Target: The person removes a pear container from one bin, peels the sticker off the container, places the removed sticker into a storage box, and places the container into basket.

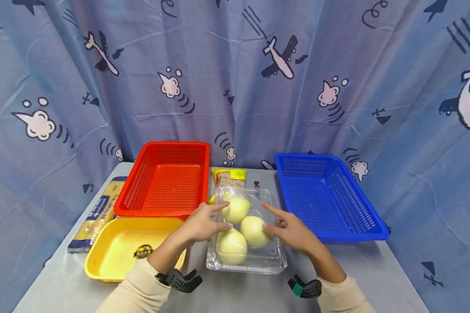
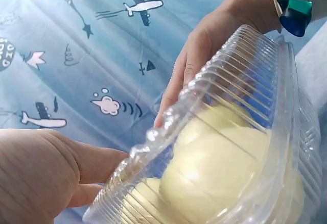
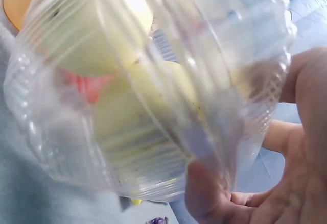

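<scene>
Both hands hold a clear plastic clamshell box (image 1: 258,263) with pale yellow pears (image 1: 233,247) inside, over the middle of the table. My left hand (image 1: 201,224) grips its left side, the index finger and thumb reaching over the lid. On the opposite side, my right hand (image 1: 291,230) grips the box with its thumb and index finger over the top. In the left wrist view the ribbed wall (image 2: 225,71) stands between the hands, with pears (image 2: 214,168) visible through it. The right wrist view is blurred, with the right thumb (image 3: 204,188) against the box's edge.
A red basket (image 1: 119,202) stands behind a yellow basin (image 1: 95,261) on the left, beside a long noodle packet (image 1: 98,213). At right is a blue basket (image 1: 348,237). Behind the box lie a yellow-topped bag (image 1: 230,176) and a small purple-wrapped item (image 1: 256,184). A patterned curtain (image 1: 203,108) hangs behind.
</scene>
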